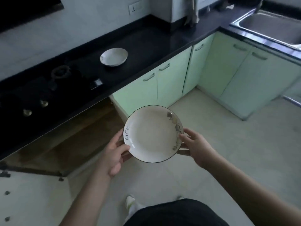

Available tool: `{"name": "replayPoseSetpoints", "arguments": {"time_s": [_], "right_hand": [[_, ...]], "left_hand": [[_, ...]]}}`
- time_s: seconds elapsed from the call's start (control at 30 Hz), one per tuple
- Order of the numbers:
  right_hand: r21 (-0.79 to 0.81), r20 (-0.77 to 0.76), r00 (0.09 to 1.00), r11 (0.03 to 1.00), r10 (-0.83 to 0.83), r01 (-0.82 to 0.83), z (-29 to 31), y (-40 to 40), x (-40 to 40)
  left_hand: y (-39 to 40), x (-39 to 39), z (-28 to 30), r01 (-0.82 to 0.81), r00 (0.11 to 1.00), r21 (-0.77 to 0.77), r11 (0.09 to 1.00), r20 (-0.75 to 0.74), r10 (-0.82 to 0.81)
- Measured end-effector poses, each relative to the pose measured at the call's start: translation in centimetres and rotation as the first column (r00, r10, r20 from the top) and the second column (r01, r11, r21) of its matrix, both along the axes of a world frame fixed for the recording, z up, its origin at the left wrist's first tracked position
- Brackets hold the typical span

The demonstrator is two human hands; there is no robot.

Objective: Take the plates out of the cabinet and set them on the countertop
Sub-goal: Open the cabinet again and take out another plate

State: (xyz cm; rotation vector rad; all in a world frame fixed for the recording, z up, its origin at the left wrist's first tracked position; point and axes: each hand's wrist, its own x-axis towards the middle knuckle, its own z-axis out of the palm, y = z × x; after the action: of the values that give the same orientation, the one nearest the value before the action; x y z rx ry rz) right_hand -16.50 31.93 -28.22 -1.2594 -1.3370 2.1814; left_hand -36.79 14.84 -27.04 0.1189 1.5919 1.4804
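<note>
Leftmost, the open cabinet shows its brown interior under the black counter, its door swung out; on the counter beside the stove rests one white plate. Lower, the left hand and right hand hold a second plate level above the floor; fingers of both are clamped on its opposite rims, thumbs on top.

held plate: white, dark-rimmed, level | second plate: on countertop
</note>
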Motion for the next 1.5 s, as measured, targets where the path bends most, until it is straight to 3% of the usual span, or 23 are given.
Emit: {"name": "replayPoseSetpoints", "arguments": {"time_s": [0.23, 0.73, 1.07, 1.27, 1.5], "right_hand": [[0.013, -0.022, 0.998, 0.998, -0.053, 0.053, 1.0, 5.6, 3.3], [-0.035, -0.065, 0.973, 0.974, -0.224, 0.222, 2.1, 14.5, -0.8], [-0.056, -0.078, 0.962, 0.965, -0.261, 0.257, 0.7, 29.6, 0.6], [-0.06, -0.086, 0.981, 0.984, -0.173, 0.168, 1.6, 39.1, -1.0], [-0.11, -0.116, 0.993, 0.994, -0.015, 0.002, 0.7, 45.3, -10.6]], "left_hand": [[6.5, 1.6, 1.0, 0.055, 0.997, 0.035, 0.998, 0.044, -0.057], [18.7, -4.0, 1.6, 0.169, 0.985, 0.045, 0.985, -0.053, -0.166], [34.3, -2.9, 0.9, 0.212, 0.977, 0.057, 0.976, -0.031, -0.211], [41.5, -3.9, 1.7, 0.155, 0.988, 0.056, 0.986, -0.028, -0.153], [43.7, -11.2, 1.1, -0.02, 1.0, 0.029, 0.999, -0.02, 0.02]]}}
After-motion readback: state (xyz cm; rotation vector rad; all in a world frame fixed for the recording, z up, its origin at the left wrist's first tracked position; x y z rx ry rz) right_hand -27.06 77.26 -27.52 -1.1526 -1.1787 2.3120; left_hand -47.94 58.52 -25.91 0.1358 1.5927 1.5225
